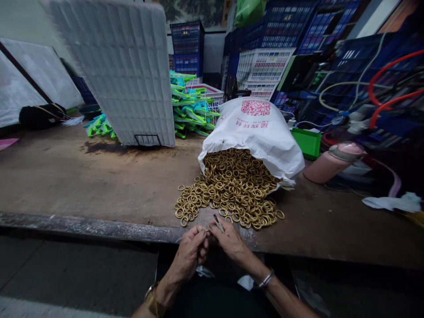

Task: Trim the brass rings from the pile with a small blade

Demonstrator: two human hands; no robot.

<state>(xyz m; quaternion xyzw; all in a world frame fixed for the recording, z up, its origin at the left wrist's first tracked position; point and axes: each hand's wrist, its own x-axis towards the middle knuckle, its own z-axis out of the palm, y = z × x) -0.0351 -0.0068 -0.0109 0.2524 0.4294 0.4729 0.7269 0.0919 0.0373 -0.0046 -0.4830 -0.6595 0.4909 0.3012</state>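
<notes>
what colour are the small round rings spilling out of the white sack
Dull brassy gold; the small round rings show best in the head view.

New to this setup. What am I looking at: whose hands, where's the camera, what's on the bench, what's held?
No machine here, just a person's bare left hand and right hand. The single picture comes from a camera worn on the head, looking forward and down. On the bench, a white sack lies open toward the person, with gold-coloured rings spilling out. A white ribbed panel stands left of it. The right hand holds a small dark-tipped tool; the left seems to pinch a gold-coloured piece, mostly hidden by fingers.
</notes>
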